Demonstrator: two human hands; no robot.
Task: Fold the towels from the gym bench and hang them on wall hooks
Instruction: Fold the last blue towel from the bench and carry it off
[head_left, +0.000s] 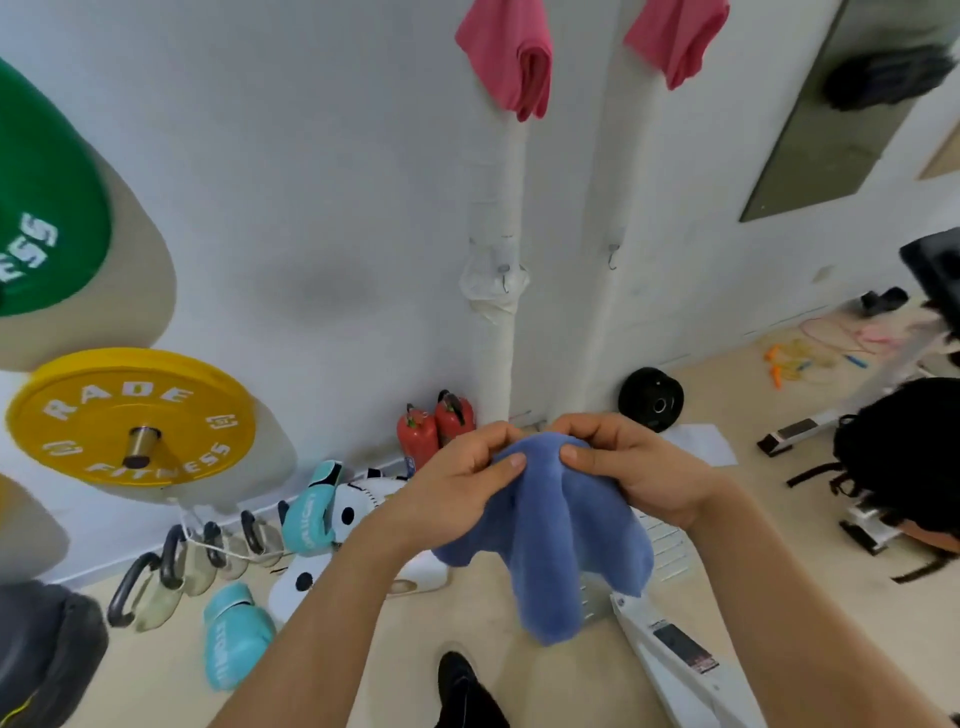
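Pinching the blue towel (550, 525) at its top with left hand (457, 488) and right hand (634, 473), we bunch a spot for the bare hook (613, 257).

Bright, even light; edges warped.

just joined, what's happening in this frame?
A person is facing a white wall in a gym and holding a blue towel up in front of them. The left hand and right hand both pinch its bunched top edge, and the rest hangs loose below. Two pink towels already hang high on the wall. Two bare hooks sit lower, just above the hands, so this towel is not hung yet.
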